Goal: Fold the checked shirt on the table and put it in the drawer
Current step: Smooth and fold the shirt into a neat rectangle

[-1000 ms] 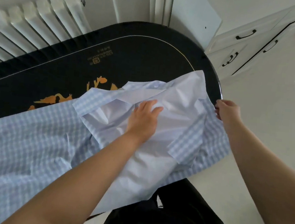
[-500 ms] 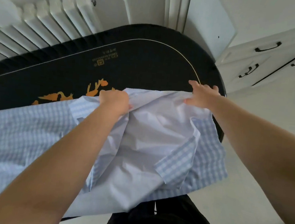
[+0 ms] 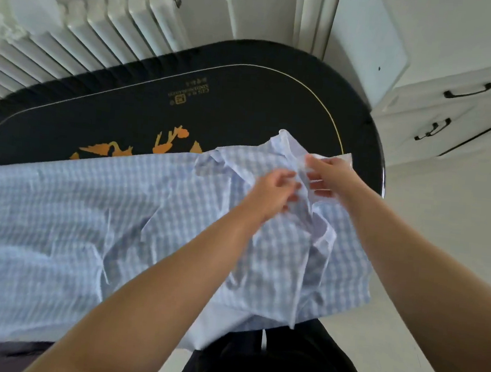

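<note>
Shirt: light blue checked, lying spread and rumpled across the near half of the black tabletop. Its near edge is hanging over the tabletop rim toward my dark trousers. The cloth is running from about 9 o'clock over to 3 o'clock, with a bunched part rising toward 1 o'clock.

Left hand: my fingers are curling into the fabric near the centre-right of the shirt, and they are gripping a gather of the checked cloth.

Right hand: sitting just beside the left, toward 2 o'clock. My fingers are pinching a raised fold where the plain white underside is showing. The two hands are almost touching, with a thin ridge of cloth standing between them. This hand is blurred, so I cannot tell the exact lay of each finger.

Tabletop: oval, with a thin gold line following the rim and orange figures partly covered by the shirt's far edge.

Surroundings: a white radiator is standing behind the tabletop at 11 o'clock. White drawers with dark handles are sitting at 2 o'clock, all appearing closed, well apart from the shirt.
</note>
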`<state>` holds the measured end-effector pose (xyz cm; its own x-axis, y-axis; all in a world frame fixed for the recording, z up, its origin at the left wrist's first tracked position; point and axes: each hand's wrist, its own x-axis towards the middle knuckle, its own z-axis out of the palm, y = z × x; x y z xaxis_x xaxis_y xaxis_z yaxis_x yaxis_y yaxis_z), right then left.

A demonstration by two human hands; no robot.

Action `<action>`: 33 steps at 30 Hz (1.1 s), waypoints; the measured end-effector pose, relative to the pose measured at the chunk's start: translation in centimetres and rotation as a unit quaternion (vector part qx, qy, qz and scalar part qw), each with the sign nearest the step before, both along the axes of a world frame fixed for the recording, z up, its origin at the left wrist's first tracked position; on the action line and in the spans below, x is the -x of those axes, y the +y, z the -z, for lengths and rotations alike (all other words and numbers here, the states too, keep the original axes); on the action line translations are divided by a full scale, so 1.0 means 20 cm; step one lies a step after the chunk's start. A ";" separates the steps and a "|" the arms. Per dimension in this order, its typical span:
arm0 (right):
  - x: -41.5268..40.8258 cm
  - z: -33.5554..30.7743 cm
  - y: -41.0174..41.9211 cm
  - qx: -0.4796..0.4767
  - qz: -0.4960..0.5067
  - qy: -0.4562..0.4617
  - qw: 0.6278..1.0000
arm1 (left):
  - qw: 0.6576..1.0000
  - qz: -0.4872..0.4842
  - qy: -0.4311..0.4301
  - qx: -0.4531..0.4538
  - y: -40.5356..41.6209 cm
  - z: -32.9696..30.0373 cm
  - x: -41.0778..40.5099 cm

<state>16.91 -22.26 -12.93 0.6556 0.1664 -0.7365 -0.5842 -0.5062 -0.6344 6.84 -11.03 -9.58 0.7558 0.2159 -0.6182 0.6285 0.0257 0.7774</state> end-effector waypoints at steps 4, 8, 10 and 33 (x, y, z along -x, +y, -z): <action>0.00 0.02 0.07 0.061 0.047 -0.121 0.990 | 0.910 -0.093 -0.034 -0.402 0.41 0.07 0.09; 0.00 0.01 0.17 0.198 -0.140 -0.357 0.902 | 0.858 -0.020 0.275 -0.433 0.90 0.37 0.24; -0.04 -0.03 0.25 0.172 -0.151 -0.407 0.884 | 0.831 0.049 0.331 -0.445 1.05 0.52 0.31; -0.20 -0.04 0.29 0.081 -0.003 -0.101 0.992 | 0.823 0.231 0.316 -0.411 1.19 0.52 0.30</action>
<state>20.91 -16.55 -12.17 0.7915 0.0612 -0.6081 -0.4508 -0.6134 -0.6485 0.83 12.75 -20.03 0.4586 0.5373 -0.7079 0.7084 -0.7020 -0.0739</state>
